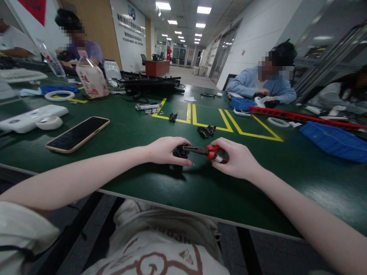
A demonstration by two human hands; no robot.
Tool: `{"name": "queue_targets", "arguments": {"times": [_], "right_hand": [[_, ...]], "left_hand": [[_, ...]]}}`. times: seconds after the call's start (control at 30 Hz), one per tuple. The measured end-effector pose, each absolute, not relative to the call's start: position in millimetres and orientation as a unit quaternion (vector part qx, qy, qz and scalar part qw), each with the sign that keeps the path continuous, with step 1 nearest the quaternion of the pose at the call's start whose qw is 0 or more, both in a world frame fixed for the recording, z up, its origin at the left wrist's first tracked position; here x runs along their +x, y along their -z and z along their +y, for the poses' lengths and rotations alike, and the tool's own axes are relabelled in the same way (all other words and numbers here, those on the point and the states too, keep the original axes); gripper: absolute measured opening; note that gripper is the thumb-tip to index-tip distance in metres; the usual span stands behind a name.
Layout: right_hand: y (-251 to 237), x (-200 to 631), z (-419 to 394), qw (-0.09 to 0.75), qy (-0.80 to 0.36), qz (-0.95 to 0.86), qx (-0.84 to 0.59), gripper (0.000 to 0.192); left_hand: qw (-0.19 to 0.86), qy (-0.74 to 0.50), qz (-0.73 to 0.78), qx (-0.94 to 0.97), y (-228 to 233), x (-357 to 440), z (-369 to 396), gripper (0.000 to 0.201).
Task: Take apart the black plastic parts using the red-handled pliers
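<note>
My left hand (166, 150) is closed over a small black plastic part (180, 152) on the green table (143, 183). My right hand (236, 158) grips red-handled pliers (210, 151), whose dark jaws point left and meet the black part. Two more small black parts lie beyond, one pile (207, 131) just past my hands and one piece (172, 117) near the yellow floor-tape lines.
A phone (78, 134) lies face up at the left, beside a white device (31, 117) and a tape roll (49, 122). A blue tray (334, 141) and a red strip (301, 116) sit at the right. Other people work at the far side of the table.
</note>
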State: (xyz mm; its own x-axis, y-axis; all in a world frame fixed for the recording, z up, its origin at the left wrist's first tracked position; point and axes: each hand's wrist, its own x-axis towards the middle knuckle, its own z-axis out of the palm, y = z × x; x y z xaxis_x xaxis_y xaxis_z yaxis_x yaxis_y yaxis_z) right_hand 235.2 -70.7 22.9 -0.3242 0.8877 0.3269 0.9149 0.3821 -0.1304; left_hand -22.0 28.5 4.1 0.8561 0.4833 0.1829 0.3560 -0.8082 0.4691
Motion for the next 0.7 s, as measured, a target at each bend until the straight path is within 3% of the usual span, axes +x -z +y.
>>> {"name": "queue_targets", "arguments": {"times": [0.7], "right_hand": [[-21.4, 238.2, -67.7, 0.159, 0.022, -0.816, -0.556, 0.033]], "left_hand": [[0.201, -0.157, 0.244, 0.936, -4.0, -21.6, 26.4, 0.072]]}}
